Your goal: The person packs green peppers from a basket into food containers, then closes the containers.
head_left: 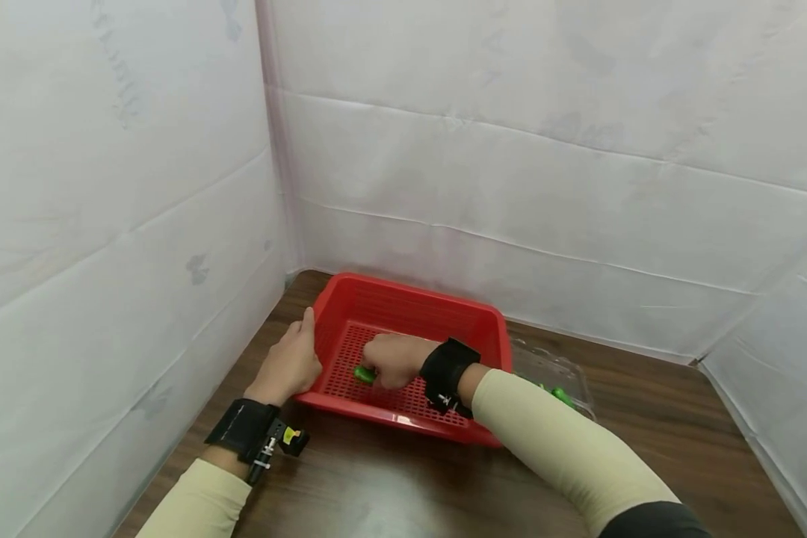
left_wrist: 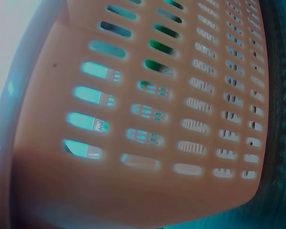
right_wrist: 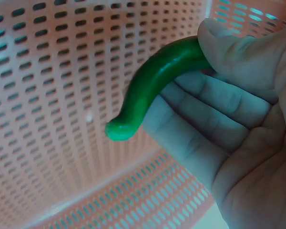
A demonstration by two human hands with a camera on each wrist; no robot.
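Hands meet at a red basket (head_left: 403, 314) that sits low and centre in the head view, on a dark wooden worktop (head_left: 390, 486) walled in by white sheeting. The right hand (head_left: 393, 360) reaches over the near rim and down to the slotted floor of the basket, with a curved green pepper (head_left: 364, 373) poking out at its left side. In the right wrist view the pepper (right_wrist: 150, 86) runs from upper right to lower left, its thick end tucked under the thumb while the fingers (right_wrist: 200, 114) lie under it: a light closed grip, apparently so the pepper can be carried down to the basket floor.

The left hand (head_left: 289, 365) is set against the basket's left wall, thumb up along the rim and palm to the outside, most likely steadying the basket. Its fingers look fairly straight, pressing rather than clutching. The left wrist view shows only that slotted wall (left_wrist: 133, 119) at very close range.

At the right edge of the basket, partly behind the right forearm, lies a clear plastic tray (head_left: 565, 377) with more green pieces (head_left: 560, 394) in it, just beside the basket.
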